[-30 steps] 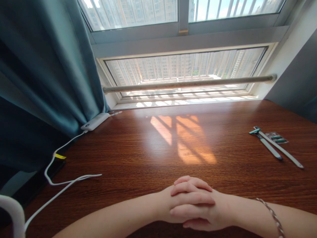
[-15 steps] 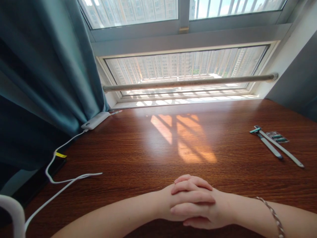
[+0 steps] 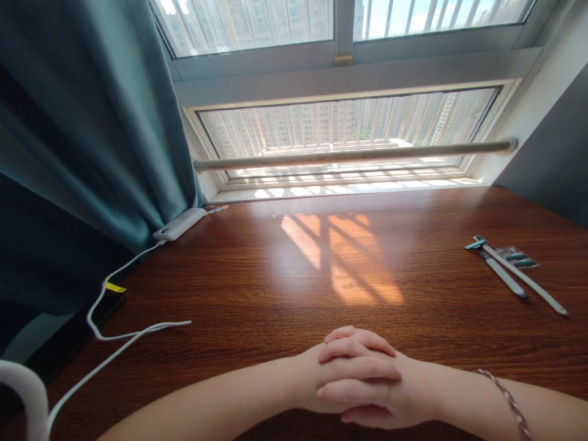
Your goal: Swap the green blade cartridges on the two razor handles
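My left hand (image 3: 312, 383) and my right hand (image 3: 404, 392) are clasped together at the near edge of the wooden table (image 3: 229, 275). Their fingers interlace and lie folded over each other's backs. Neither hand holds any object that shows; the palms are hidden. A braided bracelet (image 3: 509, 401) circles my right forearm. Well to the right lie a razor-like tool (image 3: 503, 275) with a teal head and a slim white stick (image 3: 528, 278), its head end close to the razor's. Beside them is a small clear packet (image 3: 519, 257) with dark green pieces inside.
At the far left, a white box-shaped device (image 3: 180, 225) rests against the blue curtain (image 3: 114, 122). Its white cable (image 3: 94, 306) loops over the table, with a yellow tag (image 3: 116, 287) nearby. A white curved bar (image 3: 27, 386) stands at lower left. A rail (image 3: 353, 156) crosses the window.
The whole view has shifted very slightly downward and to the right in the picture. My hands stay clasped and the things on the table lie as before.
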Action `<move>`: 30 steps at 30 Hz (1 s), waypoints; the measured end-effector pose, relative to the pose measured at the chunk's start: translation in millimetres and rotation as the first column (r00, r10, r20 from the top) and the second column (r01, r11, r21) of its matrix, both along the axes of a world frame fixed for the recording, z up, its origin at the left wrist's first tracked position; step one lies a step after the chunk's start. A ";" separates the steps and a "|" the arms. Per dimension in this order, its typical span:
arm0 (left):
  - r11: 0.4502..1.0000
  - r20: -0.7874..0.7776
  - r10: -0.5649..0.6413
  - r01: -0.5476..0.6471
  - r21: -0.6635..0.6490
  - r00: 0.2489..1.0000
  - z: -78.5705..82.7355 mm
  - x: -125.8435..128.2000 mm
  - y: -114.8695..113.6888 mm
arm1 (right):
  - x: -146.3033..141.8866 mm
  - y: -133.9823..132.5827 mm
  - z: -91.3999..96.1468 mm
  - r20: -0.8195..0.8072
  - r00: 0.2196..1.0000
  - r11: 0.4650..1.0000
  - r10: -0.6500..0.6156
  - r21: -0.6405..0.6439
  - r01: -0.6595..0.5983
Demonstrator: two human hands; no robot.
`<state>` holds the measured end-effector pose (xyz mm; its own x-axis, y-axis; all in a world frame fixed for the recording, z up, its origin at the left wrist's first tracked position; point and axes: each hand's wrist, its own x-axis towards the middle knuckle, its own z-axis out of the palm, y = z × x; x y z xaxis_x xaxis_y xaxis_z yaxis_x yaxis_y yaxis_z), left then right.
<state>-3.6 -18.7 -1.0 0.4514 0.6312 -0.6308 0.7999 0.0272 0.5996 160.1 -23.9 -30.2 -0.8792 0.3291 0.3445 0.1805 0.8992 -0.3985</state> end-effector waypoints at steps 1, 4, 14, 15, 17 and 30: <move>1.000 0.002 0.000 0.000 -0.003 1.000 -0.4 -1.1 0.5 | -0.1 0.1 -0.2 0.005 1.000 1.000 0.000 0.000 0.000; 1.000 -0.001 -0.006 0.006 -0.024 1.000 -3.5 1.2 0.7 | -0.1 0.2 0.4 0.025 1.000 1.000 -0.007 0.003 0.007; 0.999 -0.054 -0.029 0.027 -0.044 0.998 6.0 0.7 1.2 | -0.5 -1.0 4.7 0.023 1.000 1.000 -0.006 0.020 0.005; 0.998 -0.045 -0.040 0.038 -0.040 0.998 7.5 0.2 1.4 | -0.4 -0.8 4.6 0.028 1.000 1.000 -0.006 0.021 0.006; 0.998 -0.029 -0.049 0.048 -0.037 0.998 8.5 -0.2 1.5 | -0.2 -0.4 4.1 0.030 1.000 1.000 0.000 0.022 -0.001; 0.979 -0.063 0.203 -0.203 0.020 0.977 -26.4 10.8 -5.1 | 0.3 -1.1 0.7 0.016 1.000 1.000 -0.015 -0.006 0.015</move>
<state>7.2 -23.8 -27.5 0.2715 0.7141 -0.6452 0.8156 0.1852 0.5482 160.3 -25.1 -29.5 -0.8795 0.3441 0.3288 0.1999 0.8941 -0.4008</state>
